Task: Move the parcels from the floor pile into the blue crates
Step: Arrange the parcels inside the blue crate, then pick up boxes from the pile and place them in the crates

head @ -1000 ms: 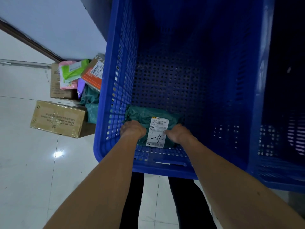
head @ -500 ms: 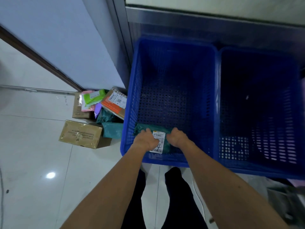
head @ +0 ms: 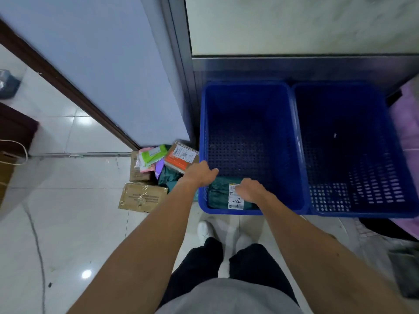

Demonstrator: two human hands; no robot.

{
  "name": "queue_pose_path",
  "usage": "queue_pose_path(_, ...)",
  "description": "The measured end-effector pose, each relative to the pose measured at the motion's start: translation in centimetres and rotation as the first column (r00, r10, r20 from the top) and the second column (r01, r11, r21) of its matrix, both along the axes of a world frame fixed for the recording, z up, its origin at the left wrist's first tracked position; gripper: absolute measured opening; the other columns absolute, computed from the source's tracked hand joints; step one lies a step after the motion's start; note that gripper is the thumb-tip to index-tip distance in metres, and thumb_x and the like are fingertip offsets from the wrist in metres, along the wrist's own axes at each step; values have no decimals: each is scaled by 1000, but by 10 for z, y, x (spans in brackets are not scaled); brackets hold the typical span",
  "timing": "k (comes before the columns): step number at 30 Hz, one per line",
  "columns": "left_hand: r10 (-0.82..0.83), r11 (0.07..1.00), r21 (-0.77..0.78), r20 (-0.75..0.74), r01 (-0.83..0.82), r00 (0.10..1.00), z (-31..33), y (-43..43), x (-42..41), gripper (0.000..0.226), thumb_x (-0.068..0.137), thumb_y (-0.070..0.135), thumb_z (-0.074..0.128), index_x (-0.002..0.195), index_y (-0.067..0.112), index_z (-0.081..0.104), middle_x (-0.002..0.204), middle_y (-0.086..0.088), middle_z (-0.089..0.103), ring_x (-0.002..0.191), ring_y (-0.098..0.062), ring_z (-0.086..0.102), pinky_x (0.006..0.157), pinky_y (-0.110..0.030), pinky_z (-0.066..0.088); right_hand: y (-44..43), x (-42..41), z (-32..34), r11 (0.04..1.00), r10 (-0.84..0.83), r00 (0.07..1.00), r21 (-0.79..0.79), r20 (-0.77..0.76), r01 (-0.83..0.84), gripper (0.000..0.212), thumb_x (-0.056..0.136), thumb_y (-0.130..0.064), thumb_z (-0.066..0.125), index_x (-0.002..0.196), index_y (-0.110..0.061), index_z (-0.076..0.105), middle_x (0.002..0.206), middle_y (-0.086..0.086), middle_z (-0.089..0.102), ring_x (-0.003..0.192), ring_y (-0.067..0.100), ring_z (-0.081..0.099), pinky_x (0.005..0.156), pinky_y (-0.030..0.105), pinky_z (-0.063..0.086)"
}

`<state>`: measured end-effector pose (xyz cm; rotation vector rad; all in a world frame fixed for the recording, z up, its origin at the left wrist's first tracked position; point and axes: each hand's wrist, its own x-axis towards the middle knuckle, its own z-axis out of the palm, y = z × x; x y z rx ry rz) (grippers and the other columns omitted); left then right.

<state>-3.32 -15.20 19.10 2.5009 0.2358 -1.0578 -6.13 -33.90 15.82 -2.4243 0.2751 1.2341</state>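
Two blue crates stand side by side against the wall, the left crate [head: 204, 132] and the right crate [head: 340, 109]. A dark green parcel [head: 217, 196] with a white label marked "4" lies flat in the left crate's near-left corner. My left hand [head: 199, 175] hovers over that crate's left rim, fingers loosely curled and holding nothing. My right hand [head: 251, 192] hangs just above the parcel and covers part of its label, with no visible grip on it. The floor pile sits left of the crate: a brown box [head: 142, 197], an orange box [head: 181, 159], bright mailers [head: 150, 157] and green bags [head: 169, 177].
A blue door panel [head: 113, 75] with a dark baseboard and a metal frame [head: 179, 87] rises behind the pile. A purple surface [head: 408, 123] borders the right crate. My legs and white shoes [head: 205, 231] stand on the glossy tiles before the crates. A paper bag [head: 9, 168] is at far left.
The view has pulled back and up from the crate. Both hands have come off the green parcel, which stays in the crate; the left hand has shifted left to the rim.
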Motion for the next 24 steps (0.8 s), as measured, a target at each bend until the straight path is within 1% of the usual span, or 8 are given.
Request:
queue_pose_path(3, 68, 997, -31, 3, -67, 998, 13, 9, -7, 60, 99, 54, 42, 132, 4, 51, 131, -17, 59, 116, -35, 57, 95, -40, 46, 7, -7, 9, 998, 64, 998, -7, 12, -64, 22, 98, -28, 44, 86, -12, 54, 82, 5, 60, 70, 21, 55, 56, 31, 38)
queue_pose_path(6, 149, 987, -62, 21, -148, 989, 29, 15, -14, 48, 100, 51, 41, 113, 8, 56, 119, -16, 63, 106, -34, 58, 87, -38, 43, 13, -5, 19, 993, 114, 993, 19, 44, -115, 26, 100, -31, 46, 83, -12, 51, 75, 3, 55, 60, 19, 48, 56, 32, 37)
queue_pose_path(7, 172, 983, -74, 28, -169, 985, 33, 17, -17, 49, 99, 52, 41, 114, 8, 56, 118, -14, 63, 106, -33, 58, 88, -38, 44, 16, -4, 22, 991, 126, 991, 31, 53, -127, 27, 101, -30, 46, 80, -13, 48, 71, 3, 51, 57, 18, 43, 55, 32, 35)
queue_pose_path(10, 233, 971, -60, 52, -230, 971, 30, 33, -26, 74, 85, 65, 37, 129, 9, 57, 130, -12, 61, 112, -32, 57, 95, -41, 46, 24, -3, 26, 985, 149, 985, 79, 86, -155, 34, 100, -26, 45, 68, -19, 34, 64, 1, 36, 51, 17, 30, 50, 30, 27)
queue_pose_path(13, 284, 958, -64, 74, -280, 956, 43, 44, -42, 62, 93, 57, 41, 131, 11, 59, 130, -10, 62, 115, -32, 57, 89, -33, 40, 35, -4, 28, 979, 171, 976, 88, 132, -183, 37, 98, -25, 44, 64, -21, 30, 63, -1, 32, 51, 15, 27, 48, 29, 24)
queue_pose_path(15, 296, 955, -53, 78, -293, 952, 54, 54, -56, 55, 100, 47, 41, 137, 9, 55, 138, -13, 58, 124, -33, 53, 95, -35, 40, 44, -10, 27, 973, 196, 972, 95, 127, -208, 36, 98, -23, 44, 64, -19, 32, 62, -1, 33, 51, 15, 28, 48, 29, 24)
queue_pose_path(18, 336, 942, -38, 96, -334, 937, 63, 76, -66, 56, 102, 48, 40, 143, 11, 50, 146, -14, 51, 130, -33, 49, 106, -39, 39, 63, -15, 28, 972, 200, 969, 96, 145, -215, 32, 97, -22, 44, 66, -16, 36, 64, 0, 38, 54, 16, 34, 50, 30, 27)
queue_pose_path(24, 324, 946, -43, 111, -321, 940, 64, 128, -60, 53, 105, 40, 40, 146, 7, 44, 149, -17, 46, 135, -34, 44, 107, -40, 36, 120, -7, 22, 977, 163, 964, 103, 210, -188, 33, 98, -22, 44, 68, -16, 35, 69, 3, 44, 60, 19, 40, 56, 32, 33)
